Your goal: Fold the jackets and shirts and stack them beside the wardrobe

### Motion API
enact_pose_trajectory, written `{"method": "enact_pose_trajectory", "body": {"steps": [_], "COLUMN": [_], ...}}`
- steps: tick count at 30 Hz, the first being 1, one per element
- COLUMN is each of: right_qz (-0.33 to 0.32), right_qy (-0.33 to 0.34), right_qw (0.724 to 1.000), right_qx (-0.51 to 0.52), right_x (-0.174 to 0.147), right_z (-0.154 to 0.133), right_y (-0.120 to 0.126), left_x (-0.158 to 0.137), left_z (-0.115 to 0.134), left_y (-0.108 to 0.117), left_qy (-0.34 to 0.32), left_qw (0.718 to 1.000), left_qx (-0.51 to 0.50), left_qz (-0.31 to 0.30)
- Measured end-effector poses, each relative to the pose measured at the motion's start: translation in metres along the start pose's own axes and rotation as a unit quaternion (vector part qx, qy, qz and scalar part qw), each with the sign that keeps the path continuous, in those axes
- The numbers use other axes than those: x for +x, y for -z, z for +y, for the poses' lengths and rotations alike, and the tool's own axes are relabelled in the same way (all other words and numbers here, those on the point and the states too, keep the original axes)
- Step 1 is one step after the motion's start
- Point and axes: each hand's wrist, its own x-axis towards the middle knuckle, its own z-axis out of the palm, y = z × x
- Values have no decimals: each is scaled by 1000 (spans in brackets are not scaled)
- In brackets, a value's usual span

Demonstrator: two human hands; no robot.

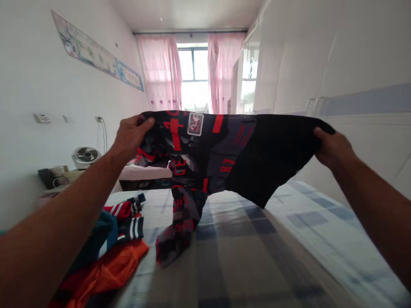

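A black and grey shirt (221, 149) with red lettering and a white-edged patch hangs stretched sideways above the bed (237, 256). My left hand (133, 130) pinches it at the patterned end, thumb on top. At the plain black end, my right hand (334, 143) grips the other edge. One patterned sleeve droops from the left part, its cuff close to or touching the sheet; I cannot tell which. The back of the garment is hidden from me.
Several garments, among them an orange one (112, 265) and a teal one (104, 233), lie heaped on the bed's left side. A small fan (86, 156) stands beyond them. White wardrobes (321, 64) line the right; pink curtains (160, 68) flank the far window.
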Motion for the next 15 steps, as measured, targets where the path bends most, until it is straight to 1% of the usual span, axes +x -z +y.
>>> {"method": "enact_pose_trajectory", "body": {"steps": [1,2,3,4,5,6,7,9,10,11,12,13,14,15], "right_qz": [-8,-23,-41,-63,-92,-120,-155,-217,-237,-245,-243,-236,-230,-226], "right_qy": [-28,-60,-100,-148,-201,-255,-308,-399,-431,-450,-456,-448,-427,-381], "right_qw": [999,997,992,981,964,940,910,844,818,802,796,795,796,801], "right_qx": [-18,-41,-72,-108,-150,-191,-231,-286,-297,-305,-315,-334,-362,-402], "right_x": [-8,-18,-31,-46,-62,-79,-96,-126,-138,-147,-154,-158,-160,-160], "right_z": [2,6,13,21,31,41,50,66,72,77,82,85,88,89], "right_y": [11,25,43,64,86,108,130,166,179,189,194,196,195,191], "left_x": [-17,-38,-63,-89,-117,-145,-172,-218,-235,-248,-255,-259,-259,-257], "left_z": [-6,-15,-26,-38,-51,-63,-75,-93,-100,-105,-109,-111,-112,-111], "left_y": [9,19,27,35,43,49,53,57,55,52,46,39,30,22], "left_qy": [8,30,55,83,100,127,163,208,225,236,244,252,264,283], "left_qw": [999,996,988,976,962,940,912,872,861,855,853,854,857,861], "left_qx": [28,59,87,108,120,124,119,106,114,127,142,155,156,139], "left_qz": [-28,-64,-117,-170,-226,-290,-358,-429,-442,-445,-439,-427,-414,-398]}}
